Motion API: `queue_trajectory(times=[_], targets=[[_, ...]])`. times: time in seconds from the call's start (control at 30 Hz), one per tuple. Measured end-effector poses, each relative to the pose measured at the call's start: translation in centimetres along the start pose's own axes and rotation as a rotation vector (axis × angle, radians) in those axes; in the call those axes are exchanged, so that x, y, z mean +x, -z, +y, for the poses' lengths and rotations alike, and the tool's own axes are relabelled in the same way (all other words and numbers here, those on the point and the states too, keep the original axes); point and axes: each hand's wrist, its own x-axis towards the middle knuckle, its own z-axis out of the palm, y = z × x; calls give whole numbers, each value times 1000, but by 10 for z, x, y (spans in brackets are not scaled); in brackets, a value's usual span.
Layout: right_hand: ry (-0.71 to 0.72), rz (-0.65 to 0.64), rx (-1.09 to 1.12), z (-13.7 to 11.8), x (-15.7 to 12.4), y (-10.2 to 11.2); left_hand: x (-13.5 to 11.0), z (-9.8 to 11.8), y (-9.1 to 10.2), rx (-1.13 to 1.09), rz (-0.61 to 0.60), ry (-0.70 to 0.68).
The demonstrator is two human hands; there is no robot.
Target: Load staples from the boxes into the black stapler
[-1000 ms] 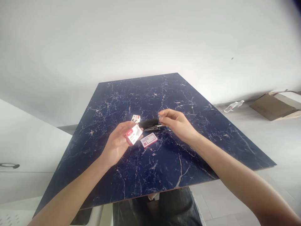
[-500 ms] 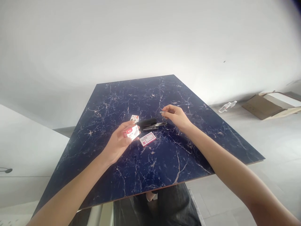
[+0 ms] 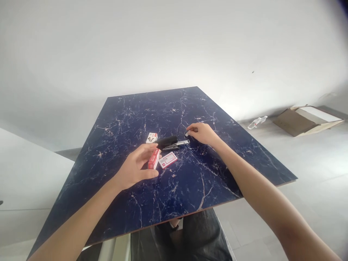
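My left hand (image 3: pixel 136 167) is closed round a small red and white staple box (image 3: pixel 153 158), held on edge just above the dark blue marble table (image 3: pixel 136 203). A second red and white box (image 3: pixel 168 160) lies flat right beside it. A black stapler (image 3: pixel 170 142) lies open on the table behind them. My right hand (image 3: pixel 200 133) rests at the stapler's metal end, fingers pinched on a small strip of staples (image 3: pixel 187 133). Another small white and red box (image 3: pixel 151 137) sits to the left of the stapler.
The table stands before a white wall. On the floor at the right lie a flattened cardboard box (image 3: pixel 304 119) and a clear plastic bottle (image 3: pixel 256 123). A white surface (image 3: pixel 24 174) lies to the left of the table. My dark trousers (image 3: pixel 185 235) show below the table's near edge.
My left hand has lowered and turned its box onto its edge near the table. My right hand has come down with the staple strip to the stapler's metal end.
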Motion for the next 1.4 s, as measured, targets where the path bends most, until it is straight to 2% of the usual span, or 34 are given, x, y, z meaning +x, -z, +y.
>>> queue_trajectory(times=[0.13, 0.27, 0.47, 0.67, 0.77, 0.87, 0.93, 1.03, 1.2, 1.3, 1.4], targets=[[88, -97, -205, -1, -1, 12, -2, 0, -4, 272, 2, 9], [186, -174, -282, -2, -2, 16, -4, 6, -7, 404, -21, -3], [284, -122, -298, 0, -1, 5, -6, 4, -10, 543, -23, -61], [283, -111, -66, -9, -6, 13, -6, 9, -16, 773, -43, -136], [334, -128, 51, -17, -12, 20, -4, 7, -14, 923, -68, -229], [403, -143, 74, -24, -17, 21, 0, 1, -8, 1008, -86, -288], [462, -140, 30, -26, -18, 19, 2, -2, -3, 976, -49, -326], [518, -150, -40, -25, -18, 14, 4, -2, 1, 953, 75, -371], [531, -162, -36, -24, -18, 13, 10, -6, 4, 1093, 281, -282], [531, -170, -26, -25, -19, 13, 14, -14, 8, 1098, 285, -225], [540, -170, -53, -26, -19, 10, 16, -19, 10, 1078, 279, -228]])
